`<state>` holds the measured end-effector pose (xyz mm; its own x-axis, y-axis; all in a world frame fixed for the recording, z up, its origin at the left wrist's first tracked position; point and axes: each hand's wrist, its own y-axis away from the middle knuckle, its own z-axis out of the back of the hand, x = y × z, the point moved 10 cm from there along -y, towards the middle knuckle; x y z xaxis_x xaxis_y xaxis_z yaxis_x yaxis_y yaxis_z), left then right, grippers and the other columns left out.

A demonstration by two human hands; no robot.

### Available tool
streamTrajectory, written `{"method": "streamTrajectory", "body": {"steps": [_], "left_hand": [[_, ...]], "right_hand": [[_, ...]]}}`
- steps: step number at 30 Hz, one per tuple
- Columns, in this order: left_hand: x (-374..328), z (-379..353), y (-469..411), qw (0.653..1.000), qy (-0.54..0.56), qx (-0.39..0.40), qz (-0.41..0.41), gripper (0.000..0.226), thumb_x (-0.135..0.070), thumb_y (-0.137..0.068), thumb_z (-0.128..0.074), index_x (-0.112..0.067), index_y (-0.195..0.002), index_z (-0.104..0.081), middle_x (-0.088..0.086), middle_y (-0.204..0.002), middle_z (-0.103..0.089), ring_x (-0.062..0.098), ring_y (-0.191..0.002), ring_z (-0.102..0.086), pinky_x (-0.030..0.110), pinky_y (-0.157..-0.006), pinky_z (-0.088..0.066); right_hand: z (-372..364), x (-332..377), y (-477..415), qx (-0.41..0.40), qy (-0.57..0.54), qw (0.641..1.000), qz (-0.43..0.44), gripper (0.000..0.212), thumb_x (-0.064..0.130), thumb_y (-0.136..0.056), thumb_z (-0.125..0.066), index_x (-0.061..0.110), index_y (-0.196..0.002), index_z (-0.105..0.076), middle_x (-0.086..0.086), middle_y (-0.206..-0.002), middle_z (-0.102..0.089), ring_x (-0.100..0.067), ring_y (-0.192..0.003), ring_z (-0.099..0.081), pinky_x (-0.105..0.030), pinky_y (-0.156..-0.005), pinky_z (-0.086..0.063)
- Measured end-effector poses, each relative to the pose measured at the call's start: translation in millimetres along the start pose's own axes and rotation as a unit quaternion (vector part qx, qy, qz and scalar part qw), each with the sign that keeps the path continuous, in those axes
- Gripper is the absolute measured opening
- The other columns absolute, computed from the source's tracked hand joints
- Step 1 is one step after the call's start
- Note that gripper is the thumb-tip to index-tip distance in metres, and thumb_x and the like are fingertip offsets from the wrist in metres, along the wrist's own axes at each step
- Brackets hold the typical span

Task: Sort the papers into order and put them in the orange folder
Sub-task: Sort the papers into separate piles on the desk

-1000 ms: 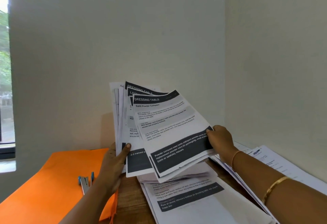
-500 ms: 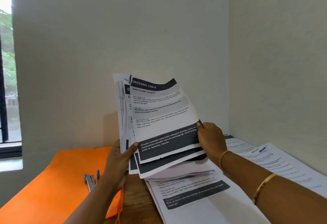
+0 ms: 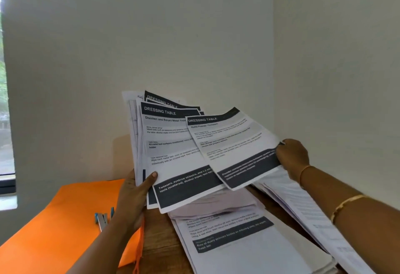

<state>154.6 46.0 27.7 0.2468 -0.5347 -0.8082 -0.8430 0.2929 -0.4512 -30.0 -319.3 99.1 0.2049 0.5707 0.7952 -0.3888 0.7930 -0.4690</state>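
Pale cream walls [image 3: 194,35] meet in a corner behind a wooden worktop [image 3: 160,243], with a window [image 3: 5,122] at the far left edge. The orange folder [image 3: 65,215] lies closed and flat on the left part of the worktop, and a small blue and silver tool [image 3: 103,219], too small to identify, rests on its cover.

The left hand [image 3: 134,198] grips a fanned sheaf of papers [image 3: 171,150] by its lower left corner, thumb pressed on the front page, headed "DRESSING TABLE". The sheaf stands tilted back above the worktop. The right hand [image 3: 293,159], wearing a gold bangle [image 3: 346,205] on the forearm, pinches the right edge of one sheet [image 3: 233,148]. That sheet carries the same heading and is angled away to the right of the sheaf while overlapping its front page.

Below the hands, a stack of papers [image 3: 242,250] lies on the worktop, and another spread of sheets [image 3: 307,213] lies under the right forearm.
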Motion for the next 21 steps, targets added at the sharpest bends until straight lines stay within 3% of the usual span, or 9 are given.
{"method": "streamTrajectory", "body": {"steps": [4, 8, 11, 15, 17, 19, 21], "left_hand": [[1, 2, -2, 1.000, -0.011, 0.000, 0.000, 0.025, -0.006, -0.085, -0.060, -0.018, -0.108, -0.061, 0.009, -0.105, -0.070, 0.020, -0.083, -0.071, 0.031, -0.065, -0.060], [5, 9, -4, 1.000, -0.022, -0.012, 0.013, 0.028, -0.007, -0.089, -0.057, -0.016, -0.115, -0.059, 0.010, -0.110, -0.068, 0.022, -0.088, -0.070, 0.032, -0.069, -0.060], [6, 12, -7, 0.999, -0.032, -0.018, 0.016, 0.031, -0.009, -0.089, -0.058, -0.013, -0.120, -0.057, 0.011, -0.112, -0.068, 0.023, -0.090, -0.069, 0.033, -0.069, -0.060], [8, 11, -6, 0.999, -0.038, -0.024, 0.019, 0.024, -0.009, -0.089, -0.058, -0.017, -0.111, -0.060, 0.008, -0.102, -0.070, 0.018, -0.078, -0.071, 0.030, -0.062, -0.060], [9, 11, -6, 0.999, -0.042, -0.023, 0.022, 0.027, -0.009, -0.089, -0.058, -0.016, -0.114, -0.059, 0.008, -0.102, -0.070, 0.018, -0.079, -0.071, 0.030, -0.063, -0.060], [10, 11, -6, 0.999, -0.042, -0.022, 0.025, 0.033, -0.009, -0.089, -0.058, -0.012, -0.122, -0.057, 0.010, -0.105, -0.070, 0.020, -0.081, -0.071, 0.031, -0.064, -0.060], [10, 13, -6, 0.998, -0.045, -0.024, 0.025, 0.035, -0.009, -0.089, -0.057, -0.012, -0.123, -0.055, 0.011, -0.107, -0.069, 0.020, -0.080, -0.071, 0.032, -0.063, -0.060]], "right_hand": [[35, -38, -19, -0.009, 0.030, 0.998, -0.063, 0.025, 0.002, -0.087, -0.045, 0.007, -0.062, -0.043, -0.012, -0.068, -0.049, -0.030, -0.073, -0.050, -0.031, -0.064, -0.040], [57, -81, -29, -0.021, 0.058, 0.991, -0.121, 0.022, 0.004, -0.087, -0.048, 0.003, -0.066, -0.044, -0.016, -0.074, -0.051, -0.029, -0.064, -0.047, -0.028, -0.058, -0.037], [59, -108, -33, -0.021, 0.082, 0.986, -0.146, 0.014, 0.005, -0.086, -0.050, 0.000, -0.073, -0.050, -0.020, -0.080, -0.055, -0.033, -0.073, -0.053, -0.031, -0.066, -0.040], [42, -129, -41, 0.010, 0.118, 0.979, -0.163, 0.023, 0.005, -0.087, -0.051, 0.003, -0.064, -0.045, -0.014, -0.068, -0.050, -0.028, -0.061, -0.048, -0.030, -0.064, -0.040], [30, -136, -44, 0.034, 0.129, 0.976, -0.170, 0.023, 0.006, -0.088, -0.050, 0.002, -0.065, -0.046, -0.014, -0.067, -0.049, -0.028, -0.064, -0.048, -0.030, -0.064, -0.038], [19, -141, -46, 0.048, 0.116, 0.977, -0.173, 0.017, 0.006, -0.087, -0.050, -0.002, -0.072, -0.051, -0.014, -0.067, -0.049, -0.029, -0.066, -0.049, -0.029, -0.059, -0.037], [10, -144, -47, 0.054, 0.093, 0.979, -0.174, 0.016, 0.008, -0.087, -0.052, -0.007, -0.091, -0.052, -0.016, -0.073, -0.052, -0.029, -0.066, -0.049, -0.028, -0.054, -0.036]]}}
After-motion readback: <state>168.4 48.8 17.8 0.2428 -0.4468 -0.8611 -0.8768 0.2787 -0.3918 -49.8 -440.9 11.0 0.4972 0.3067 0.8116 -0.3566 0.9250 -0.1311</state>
